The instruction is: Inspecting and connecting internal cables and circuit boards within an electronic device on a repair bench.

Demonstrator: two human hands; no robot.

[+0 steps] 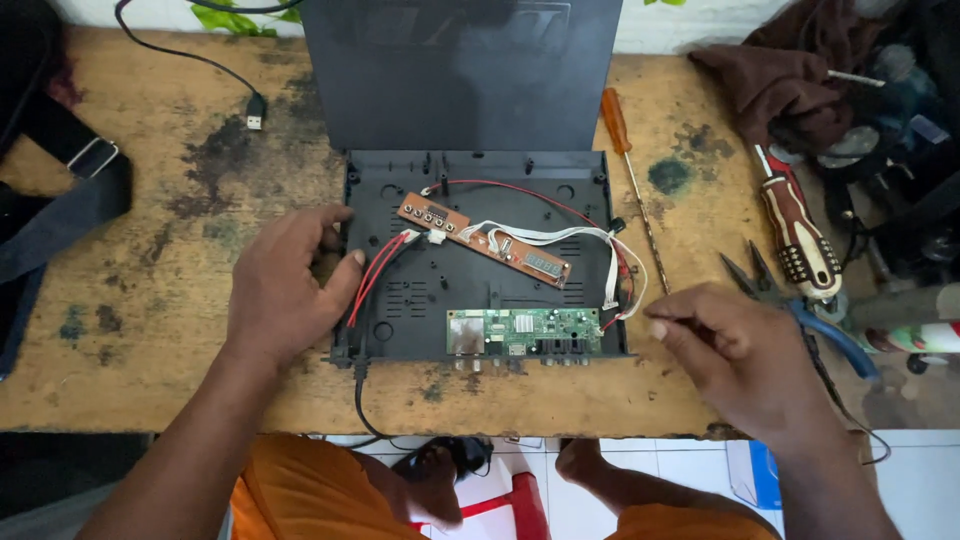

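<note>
An opened black plastic device case (470,290) lies on a worn wooden table (150,330). Inside it are a green circuit board (525,333) at the near edge, a narrow brown board (485,238) lying diagonally, and red and white wires (575,215). My left hand (285,285) rests on the case's left edge, thumb beside the red wires. My right hand (735,350) is at the case's right edge, its fingers pinched together near the wires; what they pinch is too small to make out. The black lid (460,75) stands behind the case.
An orange-handled screwdriver (625,170) lies right of the case. Farther right are a red, white and black screwdriver handle (800,235), blue-handled pliers (800,305) and a brown cloth (780,85). A black cable with a plug (255,110) lies at the back left, a strap (70,190) at left.
</note>
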